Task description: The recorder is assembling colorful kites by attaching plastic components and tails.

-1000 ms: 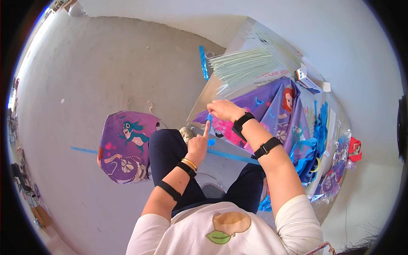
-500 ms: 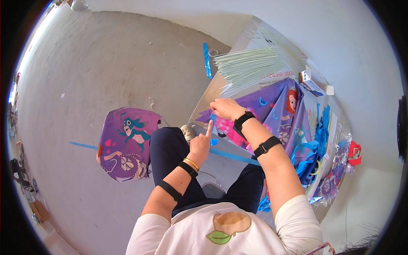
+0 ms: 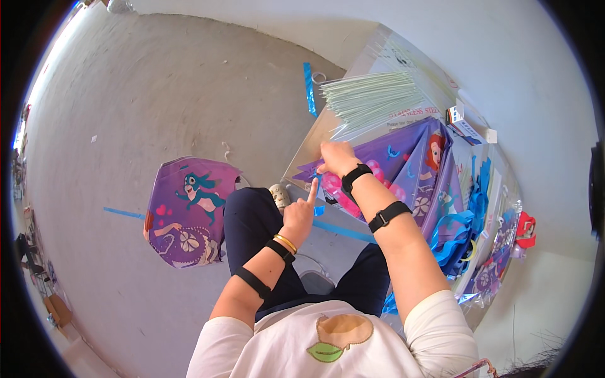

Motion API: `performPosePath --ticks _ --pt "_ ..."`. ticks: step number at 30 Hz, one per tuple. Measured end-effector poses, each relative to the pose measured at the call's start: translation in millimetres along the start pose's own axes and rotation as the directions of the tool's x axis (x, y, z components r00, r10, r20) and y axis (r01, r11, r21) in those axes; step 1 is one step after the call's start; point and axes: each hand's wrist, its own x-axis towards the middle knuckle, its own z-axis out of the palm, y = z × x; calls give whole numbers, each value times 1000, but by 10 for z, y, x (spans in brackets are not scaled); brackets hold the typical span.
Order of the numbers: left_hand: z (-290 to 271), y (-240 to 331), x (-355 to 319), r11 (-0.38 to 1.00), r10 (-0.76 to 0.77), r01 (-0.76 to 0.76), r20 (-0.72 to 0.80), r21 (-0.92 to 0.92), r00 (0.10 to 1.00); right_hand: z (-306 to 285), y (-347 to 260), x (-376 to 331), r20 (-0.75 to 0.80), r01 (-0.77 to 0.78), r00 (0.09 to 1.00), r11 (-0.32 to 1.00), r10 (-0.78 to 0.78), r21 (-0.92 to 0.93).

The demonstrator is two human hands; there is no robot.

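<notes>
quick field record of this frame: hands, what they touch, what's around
left hand: raised over the lap, index finger pointing up, holds nothing
right hand: pressed on the purple kite on top of the stack
pale green sticks: fanned bundle beyond the right hand
second kite: flat on the floor, left of the legs
blue strips: piled to the right

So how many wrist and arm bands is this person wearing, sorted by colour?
Black bands, left arm: 2
Black bands, right arm: 2
Gold bangles, left wrist: 1 (perhaps a pair, too thin to tell)
Total: 5
</notes>
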Motion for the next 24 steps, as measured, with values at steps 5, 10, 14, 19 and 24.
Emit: performPosePath --ticks 5,10,14,19,24 --pt "-8 17 11 1000 -16 17 37 -7 999 78 157 -15 -46 -66 996 973 78 220" --pt "-29 27 -1 1000 3 -3 5 -30 1000 140 258 0 4 -136 989 889 149 438" --pt "-25 10 -5 1000 -12 12 21 -10 1000 203 139 -112 -87 -65 990 908 111 414" --pt "-57 38 2 1000 -6 6 16 -12 1000 301 173 -101 -184 -58 967 858 174 511" --pt "-43 40 14 1000 -14 15 29 -16 999 287 12 -172 -443 201 897 899 -9 389"
